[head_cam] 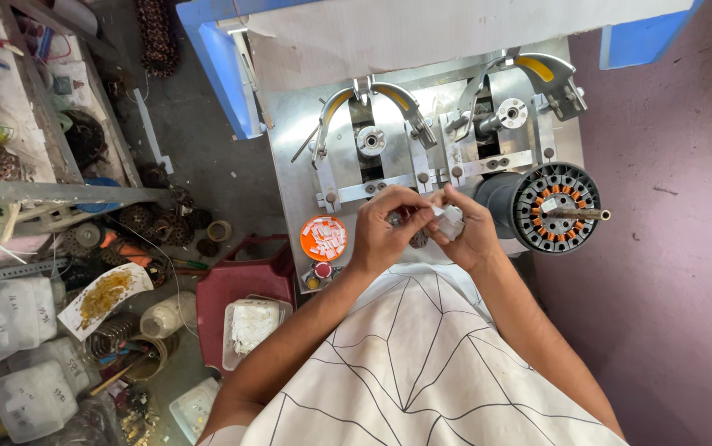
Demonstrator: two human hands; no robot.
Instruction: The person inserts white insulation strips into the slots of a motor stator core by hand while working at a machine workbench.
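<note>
White paper slips [450,220] sit pinched between left hand [382,231] and right hand [470,235].

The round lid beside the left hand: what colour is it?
Orange lid, holding white slips; head view.

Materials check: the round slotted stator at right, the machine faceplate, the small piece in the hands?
Round slotted stator: dark laminated steel, probably; copper-orange windings show in the slots. Grey machine faceplate: brushed bare metal with a dull sheen. Small white piece between left hand and right hand: paper or plastic, unclear.
</note>
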